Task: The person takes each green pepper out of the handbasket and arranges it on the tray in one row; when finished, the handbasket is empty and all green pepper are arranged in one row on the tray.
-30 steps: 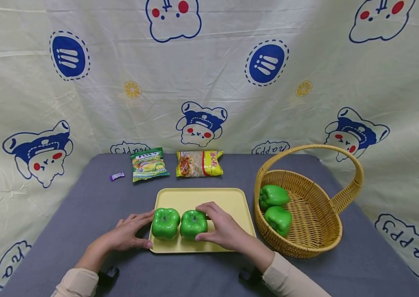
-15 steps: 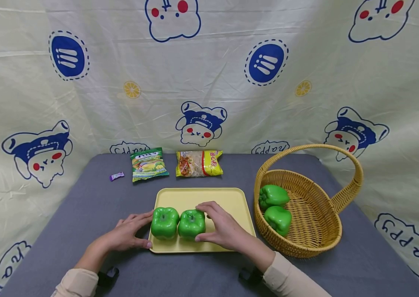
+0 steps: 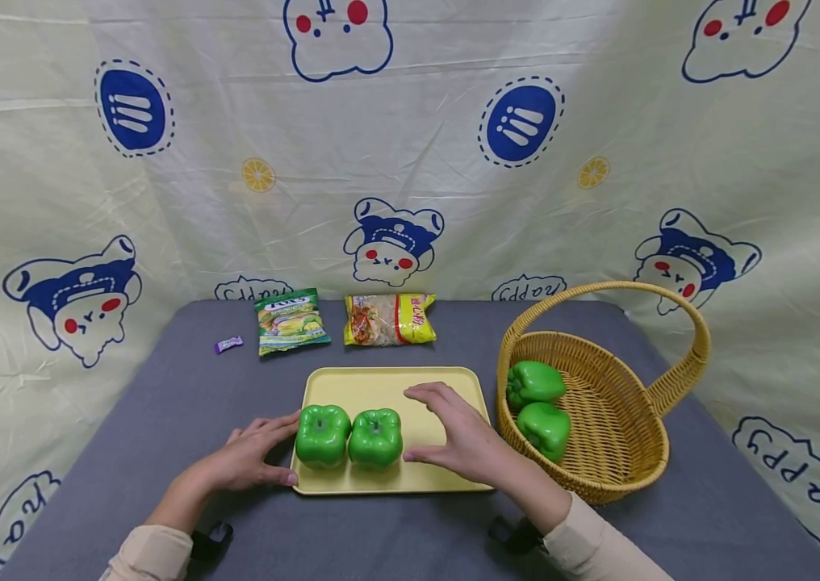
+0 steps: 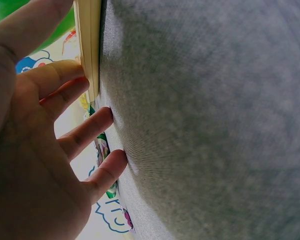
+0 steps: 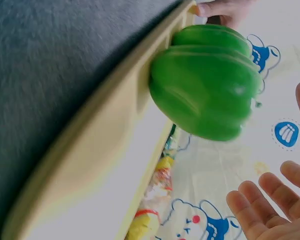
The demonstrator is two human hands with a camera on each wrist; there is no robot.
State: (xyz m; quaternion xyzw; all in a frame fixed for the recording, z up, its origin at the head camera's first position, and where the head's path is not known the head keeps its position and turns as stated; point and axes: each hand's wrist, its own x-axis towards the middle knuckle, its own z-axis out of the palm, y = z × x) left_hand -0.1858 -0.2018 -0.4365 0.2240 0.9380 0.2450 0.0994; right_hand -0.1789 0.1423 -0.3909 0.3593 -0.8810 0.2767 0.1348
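Two green bell peppers stand side by side on the left part of a pale yellow tray [image 3: 446, 476]: a left pepper [image 3: 323, 436] and a right pepper [image 3: 375, 439]. My left hand [image 3: 253, 456] touches the tray's left edge; in the left wrist view its fingers [image 4: 85, 131] are spread, with some tips on the cloth. To the right of the right pepper, my right hand [image 3: 464, 436] hovers over the tray, fingers apart and holding nothing. The right wrist view shows a gap between that hand [image 5: 277, 205] and the near pepper [image 5: 205, 90].
A wicker basket [image 3: 617, 420] with a tall handle stands right of the tray, two green peppers [image 3: 544, 430] lying inside. Behind the tray lie a green snack packet [image 3: 292, 323], a yellow-and-red food packet [image 3: 390, 320] and a small purple sweet [image 3: 228, 345].
My right hand has let go of the right pepper and drawn back to the right. That pepper has slid slightly left, against the other one. The left hand has stayed put.
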